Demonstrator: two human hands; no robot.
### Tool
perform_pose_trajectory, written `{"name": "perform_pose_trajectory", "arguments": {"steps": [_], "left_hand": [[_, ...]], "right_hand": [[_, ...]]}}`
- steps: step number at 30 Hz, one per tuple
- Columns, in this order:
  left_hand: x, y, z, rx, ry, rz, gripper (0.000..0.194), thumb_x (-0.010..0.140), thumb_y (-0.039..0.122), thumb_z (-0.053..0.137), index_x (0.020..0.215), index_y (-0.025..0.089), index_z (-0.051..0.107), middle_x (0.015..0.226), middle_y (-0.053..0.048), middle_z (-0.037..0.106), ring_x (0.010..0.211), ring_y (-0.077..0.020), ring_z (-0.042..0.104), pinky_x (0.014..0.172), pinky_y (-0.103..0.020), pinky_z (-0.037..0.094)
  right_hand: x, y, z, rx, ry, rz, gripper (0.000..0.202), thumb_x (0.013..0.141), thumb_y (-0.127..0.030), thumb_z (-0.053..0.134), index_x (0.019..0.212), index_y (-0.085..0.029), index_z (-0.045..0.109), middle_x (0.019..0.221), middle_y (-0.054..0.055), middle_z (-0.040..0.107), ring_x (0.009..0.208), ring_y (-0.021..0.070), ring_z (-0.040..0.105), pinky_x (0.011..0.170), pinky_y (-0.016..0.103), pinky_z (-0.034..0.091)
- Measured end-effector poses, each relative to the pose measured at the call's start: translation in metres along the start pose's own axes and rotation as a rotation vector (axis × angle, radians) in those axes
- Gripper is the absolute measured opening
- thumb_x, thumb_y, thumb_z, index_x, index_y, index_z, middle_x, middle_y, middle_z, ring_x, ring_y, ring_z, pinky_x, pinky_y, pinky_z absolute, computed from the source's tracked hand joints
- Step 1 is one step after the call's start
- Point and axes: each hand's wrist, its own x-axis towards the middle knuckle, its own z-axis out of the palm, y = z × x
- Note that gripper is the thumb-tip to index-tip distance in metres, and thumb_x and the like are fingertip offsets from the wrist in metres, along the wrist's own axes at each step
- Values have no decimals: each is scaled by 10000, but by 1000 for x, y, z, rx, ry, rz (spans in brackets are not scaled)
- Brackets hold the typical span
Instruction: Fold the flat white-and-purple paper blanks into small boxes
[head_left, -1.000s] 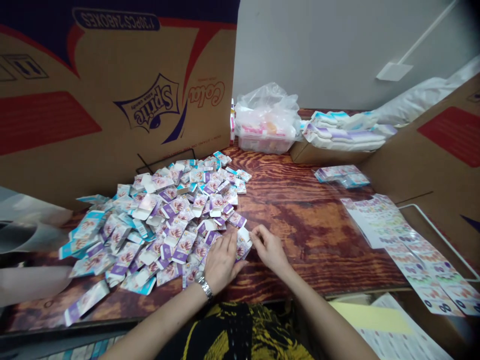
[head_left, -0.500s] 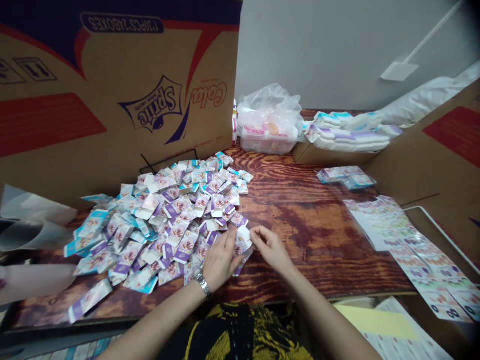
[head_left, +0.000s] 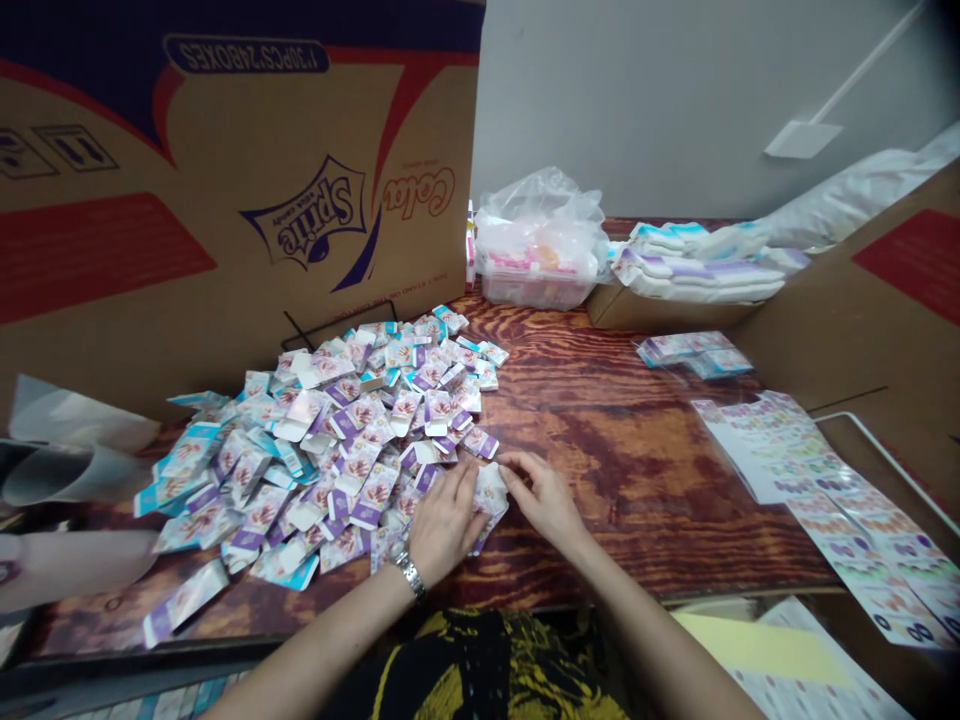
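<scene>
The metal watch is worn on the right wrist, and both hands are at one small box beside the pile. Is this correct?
Not fully: the head view shows the metal watch on the left wrist. The rest is correct: the left hand and right hand are at one small box beside the pile.

Wooden tabletop (head_left: 600,430), dark reddish-brown, streaky grain, glossy. At left, loose heap of small printed boxes (head_left: 360,420), white with purple or blue, some flaps open. Large carton (head_left: 247,240) behind heap, print upside down. Farther back, clear plastic container (head_left: 536,290) under bag; shallow cardboard tray (head_left: 637,312) of packets. Right side: flat packets (head_left: 694,353), printed sheets (head_left: 787,450).
</scene>
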Motion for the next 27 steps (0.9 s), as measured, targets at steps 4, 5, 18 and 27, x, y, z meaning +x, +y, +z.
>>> {"name": "perform_pose_trajectory", "arguments": {"steps": [4,5,18,27], "left_hand": [[-2,-3,1,45,-25,-17,509,852,340,514,1292,121,382,1285,-168,488,1129,-283,485,901,-433,455],[-2,-4,2,52,-25,-17,504,852,347,513,1289,127,389,1278,-165,495,1122,-281,486,899,-433,454],[-4,-9,7,58,-36,-17,481,867,382,490,1267,125,422,1192,-155,552,1072,-278,505,859,-430,466],[-6,-10,9,69,-10,-17,465,874,390,478,1267,147,430,1174,-136,564,1067,-268,509,852,-414,473]], "right_hand": [[-3,12,2,-99,-77,16,262,835,-334,536,1062,-215,593,945,56,655,839,192,601,743,293,449],[-4,15,4,-104,-117,21,293,819,-347,559,1082,-222,584,922,46,660,826,192,605,735,290,447],[-11,18,12,-171,-51,14,166,869,-276,480,895,-213,632,830,39,663,785,181,612,717,261,431],[-11,13,11,-190,-33,-49,338,864,-292,504,1197,-243,530,1047,69,588,893,188,591,788,288,474]]}}
